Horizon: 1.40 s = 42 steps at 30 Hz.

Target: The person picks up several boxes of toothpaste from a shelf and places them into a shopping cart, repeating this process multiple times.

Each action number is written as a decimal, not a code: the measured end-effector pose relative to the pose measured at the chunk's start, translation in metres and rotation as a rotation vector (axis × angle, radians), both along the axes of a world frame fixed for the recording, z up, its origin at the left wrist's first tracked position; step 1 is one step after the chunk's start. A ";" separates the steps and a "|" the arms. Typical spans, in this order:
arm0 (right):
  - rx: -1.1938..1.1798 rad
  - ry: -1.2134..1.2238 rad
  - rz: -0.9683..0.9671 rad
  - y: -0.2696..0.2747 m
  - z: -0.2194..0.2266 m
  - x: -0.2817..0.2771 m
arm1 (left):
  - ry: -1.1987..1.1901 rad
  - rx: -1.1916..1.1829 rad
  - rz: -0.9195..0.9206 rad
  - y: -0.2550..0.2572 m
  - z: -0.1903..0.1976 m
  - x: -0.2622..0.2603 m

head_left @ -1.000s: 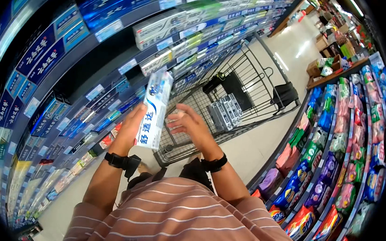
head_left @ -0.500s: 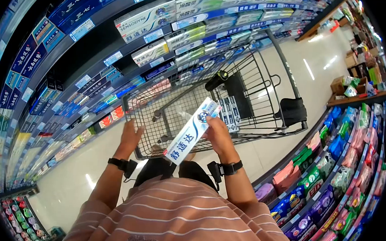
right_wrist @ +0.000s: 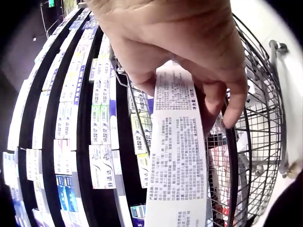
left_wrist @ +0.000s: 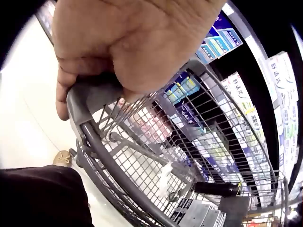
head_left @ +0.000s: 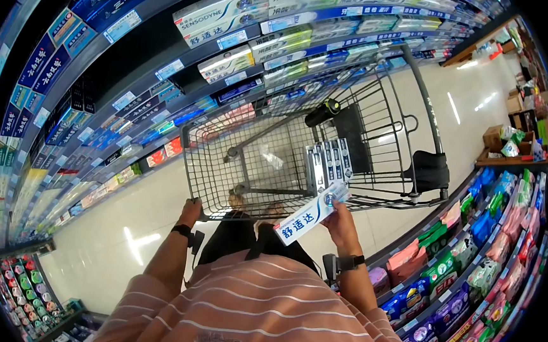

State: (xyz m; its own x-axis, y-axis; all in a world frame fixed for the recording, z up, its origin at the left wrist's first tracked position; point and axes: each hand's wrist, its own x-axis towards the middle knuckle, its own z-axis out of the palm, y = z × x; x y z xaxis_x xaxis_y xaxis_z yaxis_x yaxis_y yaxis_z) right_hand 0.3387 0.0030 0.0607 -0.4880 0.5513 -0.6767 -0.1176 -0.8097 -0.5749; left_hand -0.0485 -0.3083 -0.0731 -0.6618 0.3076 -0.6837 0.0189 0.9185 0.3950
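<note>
My right hand (head_left: pixel 342 226) pinches one end of a long white toothpaste box (head_left: pixel 309 215) with blue lettering, held over the near side of the cart. In the right wrist view, thumb and fingers clasp the box (right_wrist: pixel 176 142), its printed side showing. My left hand (head_left: pixel 190 213) grips the corner of the cart's rim; in the left wrist view the hand (left_wrist: pixel 128 42) is curled over the dark corner piece (left_wrist: pixel 90 101). Inside the wire cart (head_left: pixel 257 145) lies a stack of silver-grey boxes (head_left: pixel 329 165), close to the held box.
A dark bottle (head_left: pixel 322 113) lies in the cart near its black seat panel (head_left: pixel 354 138). Shelves of toothpaste boxes (head_left: pixel 221 16) run along the left and far side. Shelves of bagged goods (head_left: pixel 441 272) curve along the right. Pale floor (head_left: pixel 107 235) shows at the left.
The toothpaste box went from my left hand to my right, then moved rightward toward the stacked boxes. My left hand has lowered onto the cart corner and taken hold of it.
</note>
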 end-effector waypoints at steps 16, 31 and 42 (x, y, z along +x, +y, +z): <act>0.190 -0.040 -0.142 0.065 -0.016 0.028 | -0.174 0.123 -0.197 0.071 0.004 0.025; 0.281 -0.077 -0.270 0.164 -0.008 0.062 | -0.473 0.268 -0.262 0.221 0.042 0.071; 0.198 -0.014 -0.374 0.189 -0.044 0.058 | -0.700 0.266 -0.173 0.316 0.012 0.100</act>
